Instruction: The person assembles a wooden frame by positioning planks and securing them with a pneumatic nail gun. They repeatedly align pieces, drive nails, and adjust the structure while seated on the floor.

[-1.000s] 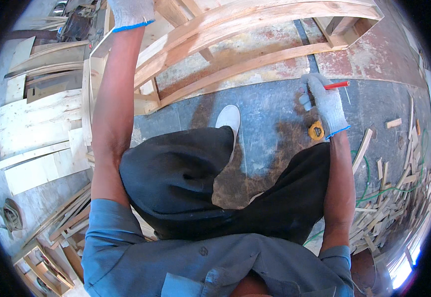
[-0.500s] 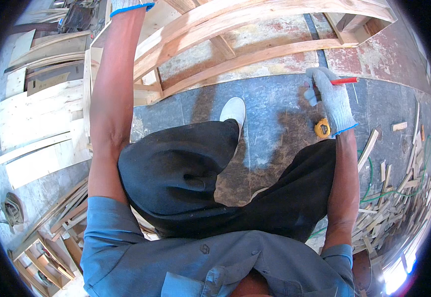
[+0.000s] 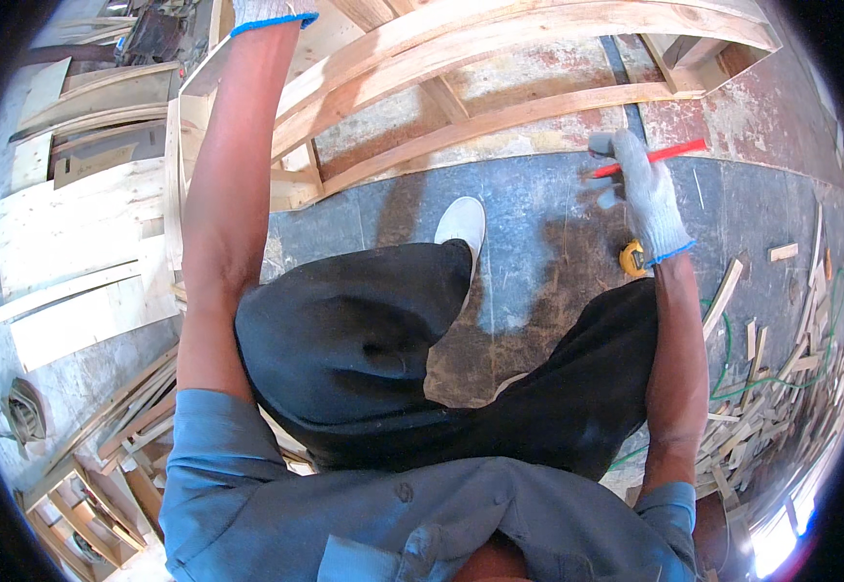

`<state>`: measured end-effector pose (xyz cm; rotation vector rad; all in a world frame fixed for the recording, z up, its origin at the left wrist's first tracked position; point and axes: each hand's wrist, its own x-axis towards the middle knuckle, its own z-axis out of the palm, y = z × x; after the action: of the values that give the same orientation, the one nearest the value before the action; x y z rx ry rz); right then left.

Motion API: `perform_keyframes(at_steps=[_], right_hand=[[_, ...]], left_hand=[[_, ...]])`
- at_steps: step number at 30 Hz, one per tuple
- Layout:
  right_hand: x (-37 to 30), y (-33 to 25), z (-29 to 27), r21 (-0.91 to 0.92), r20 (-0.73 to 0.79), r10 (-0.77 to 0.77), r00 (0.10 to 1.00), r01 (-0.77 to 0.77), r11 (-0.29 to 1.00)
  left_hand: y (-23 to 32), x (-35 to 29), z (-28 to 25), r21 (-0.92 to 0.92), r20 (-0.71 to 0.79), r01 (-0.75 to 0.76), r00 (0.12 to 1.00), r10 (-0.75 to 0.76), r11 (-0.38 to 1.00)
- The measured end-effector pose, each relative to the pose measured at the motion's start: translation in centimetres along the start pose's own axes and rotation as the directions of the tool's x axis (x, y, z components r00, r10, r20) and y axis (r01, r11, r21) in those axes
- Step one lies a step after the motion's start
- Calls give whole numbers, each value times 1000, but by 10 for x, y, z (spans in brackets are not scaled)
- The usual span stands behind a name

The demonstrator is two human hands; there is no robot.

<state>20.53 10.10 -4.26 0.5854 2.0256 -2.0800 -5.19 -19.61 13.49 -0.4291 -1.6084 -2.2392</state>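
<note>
In my right hand [image 3: 647, 194], covered by a pale knitted work glove with a blue cuff, is a red pencil [image 3: 679, 151]. My thumb and fingers are closed around it, and its dark tip points left over the floor. A yellow tape measure [image 3: 632, 258] lies on the floor beside that wrist, partly covered by the cuff. My left hand [image 3: 265, 12], gloved the same way, reaches to the top edge near the wooden frame [image 3: 500, 109]. Its fingers fall outside the picture, so whether it grips the frame cannot be seen.
Plywood sheets [image 3: 78, 228] and boards lie on the left. A pile of wood offcuts [image 3: 762, 412] and a green hose [image 3: 726, 359] spread at the lower right. One loose wood strip [image 3: 722, 296] lies near my right forearm. My white shoe [image 3: 461, 225] stands close to the frame.
The red pencil has turned in my right hand: its tip now shows left of the fingers and more of its shaft sticks out to the right. My left hand has shifted slightly right.
</note>
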Motion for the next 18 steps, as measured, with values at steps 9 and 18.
perform_keyframes(at_steps=[9,18], right_hand=[[47,-25,68,100,46,96,994,-100,990],[90,-17,156,552,395,29,918,-262,791]], left_hand=[[5,-13,2,-48,75,69,995,-65,996],[6,-13,5,52,-56,95,994,-92,994]])
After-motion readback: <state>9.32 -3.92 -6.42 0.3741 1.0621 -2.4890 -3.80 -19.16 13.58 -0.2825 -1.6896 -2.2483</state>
